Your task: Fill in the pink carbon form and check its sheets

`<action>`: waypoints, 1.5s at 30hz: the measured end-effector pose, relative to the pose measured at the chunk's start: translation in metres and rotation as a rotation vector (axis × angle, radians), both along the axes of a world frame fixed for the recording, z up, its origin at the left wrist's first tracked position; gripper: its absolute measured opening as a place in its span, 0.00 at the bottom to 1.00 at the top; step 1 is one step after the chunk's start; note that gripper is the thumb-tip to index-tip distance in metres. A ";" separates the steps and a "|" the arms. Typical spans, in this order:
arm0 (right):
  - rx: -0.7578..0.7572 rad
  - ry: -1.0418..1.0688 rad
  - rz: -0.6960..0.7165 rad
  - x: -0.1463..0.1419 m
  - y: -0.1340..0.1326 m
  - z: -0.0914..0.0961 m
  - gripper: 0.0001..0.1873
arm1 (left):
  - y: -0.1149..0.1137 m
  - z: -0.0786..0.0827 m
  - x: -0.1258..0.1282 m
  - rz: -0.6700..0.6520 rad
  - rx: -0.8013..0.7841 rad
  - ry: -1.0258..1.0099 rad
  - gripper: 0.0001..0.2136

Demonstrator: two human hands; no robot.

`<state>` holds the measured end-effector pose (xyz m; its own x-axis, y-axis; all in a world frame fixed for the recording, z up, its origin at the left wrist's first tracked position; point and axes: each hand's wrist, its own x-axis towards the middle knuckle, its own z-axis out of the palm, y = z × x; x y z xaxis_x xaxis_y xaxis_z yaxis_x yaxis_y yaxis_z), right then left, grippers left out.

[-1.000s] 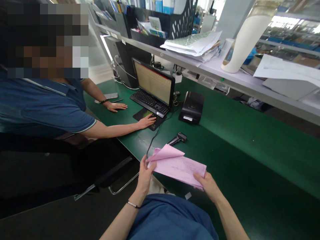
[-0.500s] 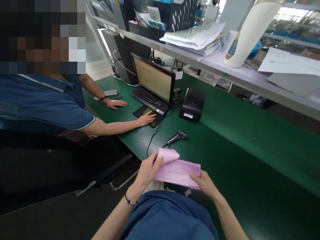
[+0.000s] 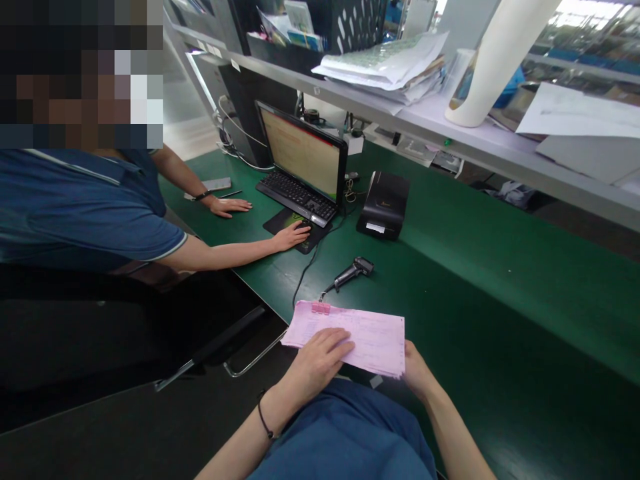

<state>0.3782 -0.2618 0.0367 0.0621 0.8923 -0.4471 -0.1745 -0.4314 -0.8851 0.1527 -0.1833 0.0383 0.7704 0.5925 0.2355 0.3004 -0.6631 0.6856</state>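
Resting palm-down in the head view, the left hand (image 3: 320, 357) lies flat with fingers spread on top of the stack of pink paper sheets (image 3: 373, 337), pressing it down. The stack sits at the near edge of the green table surface (image 3: 500, 280), overhanging the edge on its left side. A small pink binder clip (image 3: 321, 307) grips the stack at its far left corner. The right hand (image 3: 417, 372) holds the stack at its near right corner; its fingers are hidden under the paper, so the exact grip cannot be told.

Just beyond the stack, a black handheld barcode scanner (image 3: 353, 271) lies on the table with its cable running toward the table edge. Farther back stands a black box-shaped label printer (image 3: 383, 205). To its left are a black monitor with a lit screen (image 3: 303, 150) and a black keyboard (image 3: 295, 195).

A co-worker in a blue short-sleeved shirt (image 3: 80, 210) sits at the left. One of that person's hands (image 3: 291, 235) rests on a dark mouse pad (image 3: 280, 222) in front of the keyboard; the other hand (image 3: 229, 206) lies flat on the table near a grey phone (image 3: 216, 184).

A grey shelf (image 3: 450, 147) above the table carries loose white papers (image 3: 385, 67).
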 end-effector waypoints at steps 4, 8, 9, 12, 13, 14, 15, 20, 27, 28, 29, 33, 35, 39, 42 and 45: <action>-0.049 -0.013 -0.031 0.003 -0.003 -0.001 0.27 | 0.008 -0.005 -0.016 0.027 0.082 0.067 0.16; -0.035 -0.019 -0.078 0.004 -0.004 -0.004 0.29 | 0.018 -0.007 -0.033 0.087 0.118 0.077 0.18; -0.029 -0.021 -0.078 0.005 -0.004 -0.003 0.29 | 0.019 -0.007 -0.037 0.100 0.121 0.076 0.18; -0.014 -0.018 -0.062 0.006 -0.005 -0.001 0.29 | 0.020 -0.008 -0.045 0.118 0.126 0.064 0.17; -0.011 -0.013 -0.053 0.007 -0.005 -0.001 0.29 | 0.020 -0.008 -0.047 0.121 0.131 0.062 0.17; -0.011 -0.007 -0.041 0.008 -0.005 0.000 0.28 | 0.019 -0.008 -0.048 0.123 0.143 0.061 0.17; -0.014 -0.001 -0.029 0.009 -0.006 -0.001 0.28 | 0.018 -0.008 -0.049 0.122 0.159 0.062 0.16; -0.038 0.031 -0.021 0.014 -0.010 -0.007 0.26 | 0.011 -0.007 -0.050 0.094 0.228 0.073 0.14; -0.035 0.079 -0.061 0.016 -0.017 -0.014 0.24 | 0.003 -0.007 -0.050 0.094 0.161 0.040 0.15; -0.037 0.085 -0.070 0.017 -0.017 -0.015 0.25 | 0.003 -0.007 -0.050 0.091 0.155 0.036 0.15; -0.039 0.084 -0.077 0.017 -0.018 -0.015 0.25 | 0.002 -0.006 -0.050 0.088 0.155 0.036 0.15; -0.056 0.052 -0.087 0.017 -0.018 -0.016 0.26 | 0.000 -0.003 -0.046 0.076 0.214 0.033 0.14; -0.055 0.052 -0.084 0.017 -0.019 -0.017 0.25 | -0.002 -0.001 -0.043 0.072 0.275 0.007 0.13; -0.009 0.083 -0.059 0.019 -0.021 -0.020 0.26 | -0.006 0.001 -0.038 0.060 0.383 0.015 0.13; -0.011 0.060 -0.054 0.022 -0.023 -0.022 0.25 | -0.009 0.001 -0.036 0.050 0.408 0.044 0.14; -0.028 0.044 -0.054 0.024 -0.025 -0.023 0.23 | -0.010 0.000 -0.035 0.057 0.420 0.047 0.12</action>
